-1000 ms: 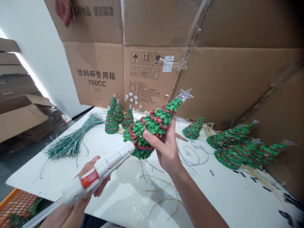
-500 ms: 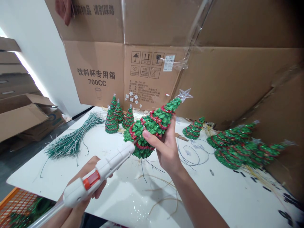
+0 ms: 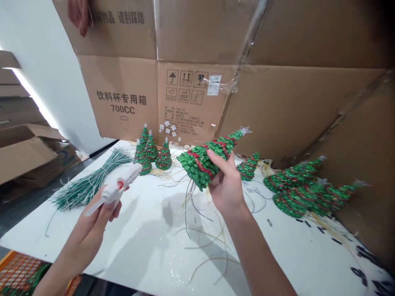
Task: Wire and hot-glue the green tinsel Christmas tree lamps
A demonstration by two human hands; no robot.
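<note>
Your left hand [image 3: 88, 224], grip clamped on glue gun [image 3: 119, 190], lower left of frame; your right hand [image 3: 226, 185], grip clamped on tinsel tree [image 3: 197, 164], center, held above white desk [image 3: 138, 255].

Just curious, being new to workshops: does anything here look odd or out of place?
Another person's hand reaches over the top of the upright flattened carton, an odd sight above the work, and small white scraps cling to the carton's lower panel.

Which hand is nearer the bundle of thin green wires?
Left. The left hand is just in front of the bundle of thin green wires; the right hand is farther right.
</note>
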